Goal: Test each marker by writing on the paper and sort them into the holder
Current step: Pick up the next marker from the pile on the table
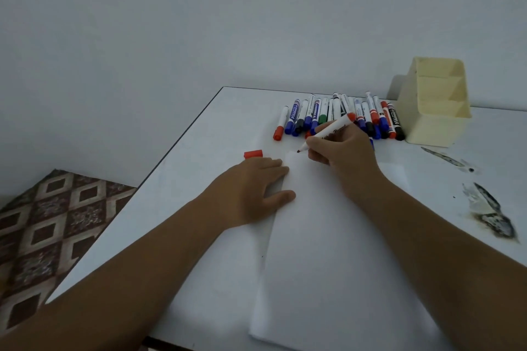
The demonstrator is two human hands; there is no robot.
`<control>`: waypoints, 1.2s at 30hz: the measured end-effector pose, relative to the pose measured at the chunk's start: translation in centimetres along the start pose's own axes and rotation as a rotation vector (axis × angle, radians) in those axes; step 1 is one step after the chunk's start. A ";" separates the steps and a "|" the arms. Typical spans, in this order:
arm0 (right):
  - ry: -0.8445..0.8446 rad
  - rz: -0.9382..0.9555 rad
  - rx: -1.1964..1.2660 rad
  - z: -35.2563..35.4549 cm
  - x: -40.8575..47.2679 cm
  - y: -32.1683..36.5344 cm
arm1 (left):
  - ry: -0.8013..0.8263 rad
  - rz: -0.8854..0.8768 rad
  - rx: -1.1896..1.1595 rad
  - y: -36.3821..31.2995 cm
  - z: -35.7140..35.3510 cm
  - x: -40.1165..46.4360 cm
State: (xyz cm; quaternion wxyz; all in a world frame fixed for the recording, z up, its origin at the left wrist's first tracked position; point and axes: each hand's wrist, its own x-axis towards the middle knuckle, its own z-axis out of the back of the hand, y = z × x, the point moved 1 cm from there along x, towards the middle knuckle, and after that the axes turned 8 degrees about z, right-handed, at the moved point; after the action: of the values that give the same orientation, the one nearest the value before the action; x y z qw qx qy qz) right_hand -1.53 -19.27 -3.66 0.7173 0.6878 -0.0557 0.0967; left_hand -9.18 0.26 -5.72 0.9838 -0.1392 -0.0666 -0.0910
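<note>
A white sheet of paper [336, 251] lies on the white table [199, 168]. My right hand [342, 157] grips an uncapped red marker [332, 129], its tip touching the paper's far left corner. My left hand [256, 188] rests flat on the paper's left edge, fingers spread, holding nothing. The marker's red cap [253, 154] lies on the table just beyond my left hand. Several capped markers [342, 115] in red, blue, black and green lie in a row behind. A cream holder [439, 117] with three compartments stands at the right, looking empty.
Dark smudged stains [490, 214] mark the table at the right. The table's left edge runs diagonally, with a patterned brown floor [48, 225] below. A plain wall rises behind the table.
</note>
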 end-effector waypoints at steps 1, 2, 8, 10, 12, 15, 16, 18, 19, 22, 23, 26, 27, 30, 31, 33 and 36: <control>0.002 0.005 -0.026 0.0 0.0 -0.2 | 0.002 0.001 0.005 0.0 -0.1 0.0; 0.008 0.014 -0.049 0.0 -0.1 -0.4 | 0.000 0.003 0.002 0.0 -0.1 0.0; 0.046 0.090 -0.134 0.0 0.2 -1.0 | 0.001 0.020 -0.024 0.2 -0.2 0.3; 0.051 0.102 -0.185 0.0 0.3 -1.2 | 0.009 0.025 -0.033 0.2 -0.1 0.4; 0.053 0.111 -0.230 0.0 0.4 -1.4 | 0.004 0.027 -0.044 0.3 -0.2 0.4; 0.072 0.116 -0.289 -0.1 0.6 -1.7 | -0.010 0.021 -0.054 0.2 -0.1 0.4; 0.077 0.106 -0.283 -0.1 0.6 -1.8 | -0.008 0.022 -0.056 0.2 0.0 0.3; 0.077 0.085 -0.271 -0.1 0.6 -1.7 | 0.000 0.027 -0.061 0.1 0.0 0.3; 0.074 0.081 -0.266 -0.1 0.7 -1.7 | 0.001 0.029 -0.062 0.1 0.0 0.4; 0.060 0.095 -0.248 0.0 0.6 -1.6 | 0.007 0.033 -0.063 0.1 0.0 0.4; 0.059 0.100 -0.251 0.0 0.6 -1.7 | 0.008 0.033 -0.062 0.1 0.0 0.4; 0.066 0.113 -0.268 -0.1 0.6 -1.8 | 0.005 0.035 -0.061 0.1 0.0 0.4; 0.068 0.123 -0.282 -0.1 0.6 -1.8 | 0.002 0.035 -0.065 0.0 0.0 0.4; 0.056 0.174 -0.371 -0.3 0.5 -1.8 | -0.002 0.041 -0.073 0.0 0.0 0.4; 0.045 0.184 -0.384 -0.4 0.5 -1.8 | 0.002 0.044 -0.071 0.0 -0.1 0.4; 0.027 0.186 -0.391 -0.3 0.5 -1.8 | 0.004 0.048 -0.070 0.0 -0.1 0.4; 0.002 0.154 -0.342 0.0 0.5 -1.9 | 0.002 0.053 -0.073 0.1 -0.1 0.4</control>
State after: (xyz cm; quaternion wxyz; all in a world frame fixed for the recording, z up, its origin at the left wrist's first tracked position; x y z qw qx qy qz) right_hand -0.66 -19.26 -5.37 0.8142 0.5496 -0.1231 0.1410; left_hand -8.71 0.23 -5.80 0.9802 -0.1767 -0.0584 -0.0676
